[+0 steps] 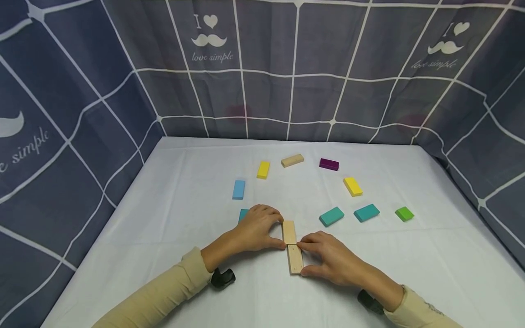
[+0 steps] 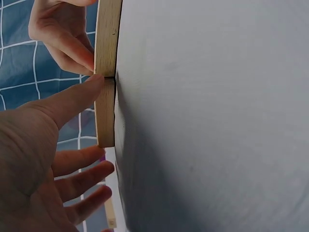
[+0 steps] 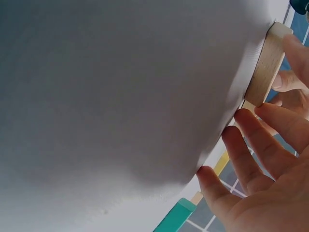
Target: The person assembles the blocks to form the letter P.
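Two plain wooden blocks lie end to end in a line on the white tabletop. My left hand (image 1: 257, 228) is at the far wooden block (image 1: 289, 232), pinching it lengthwise, thumb by the seam and index finger at the far end. The near wooden block (image 1: 295, 259) is pinched in my right hand (image 1: 334, 258), the thumb at its near end and the index finger beside the seam. In the left wrist view, the far block (image 2: 105, 113) meets the near block (image 2: 107, 38) at a thin joint. My left hand partly hides a teal block (image 1: 243, 213).
Beyond the hands, an arc of blocks includes a blue block (image 1: 239, 189), yellow blocks (image 1: 263, 170) (image 1: 352, 186), a wooden block (image 1: 292, 160) and a purple block (image 1: 329, 164). Teal blocks (image 1: 331, 216) (image 1: 367, 212) and a green block (image 1: 404, 213) lie right. Checked cloth (image 1: 266, 100) surrounds the table.
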Available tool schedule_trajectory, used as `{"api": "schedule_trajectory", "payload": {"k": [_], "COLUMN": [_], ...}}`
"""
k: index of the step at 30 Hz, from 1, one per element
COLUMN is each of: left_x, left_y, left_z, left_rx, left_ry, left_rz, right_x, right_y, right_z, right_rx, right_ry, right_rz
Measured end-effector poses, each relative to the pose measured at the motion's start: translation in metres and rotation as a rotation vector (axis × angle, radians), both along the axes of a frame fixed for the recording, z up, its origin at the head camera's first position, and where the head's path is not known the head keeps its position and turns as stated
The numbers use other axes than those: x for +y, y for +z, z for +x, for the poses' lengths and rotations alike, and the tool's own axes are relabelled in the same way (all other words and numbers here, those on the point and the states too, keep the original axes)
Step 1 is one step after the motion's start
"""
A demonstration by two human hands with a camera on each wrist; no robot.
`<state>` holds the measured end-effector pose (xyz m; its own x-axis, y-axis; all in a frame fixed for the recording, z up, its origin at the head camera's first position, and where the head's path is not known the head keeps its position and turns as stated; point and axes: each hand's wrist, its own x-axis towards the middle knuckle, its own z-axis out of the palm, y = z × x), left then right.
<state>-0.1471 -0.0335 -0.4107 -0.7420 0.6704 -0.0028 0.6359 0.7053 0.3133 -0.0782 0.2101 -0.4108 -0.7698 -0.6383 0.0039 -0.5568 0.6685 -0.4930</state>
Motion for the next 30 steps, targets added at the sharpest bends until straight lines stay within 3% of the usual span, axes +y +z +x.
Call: {"api": "schedule_trajectory", "payload": {"k": [12, 22, 30], "left_x": [0.0021, 0.0046, 0.0044], "left_y": [0.0005, -0.0002, -0.0003], "left_z": [-0.0001, 0.0004, 0.0005], "left_rx": [0.02, 0.027, 0.028], "left_ry": [-0.008, -0.008, -0.008], "left_rz": [0.002, -0.003, -0.005], "right_x": [-0.002, -0.0005, -0.004], "right_y": [-0.0008, -0.0049, -0.0053], "right_z": [0.0006, -0.0012, -0.0078], "right_rx": [0.004, 0.049, 0.064], "right_ry": [-0.045, -0.033, -0.035], "right_rz": [0.007, -0.042, -0.006]}}
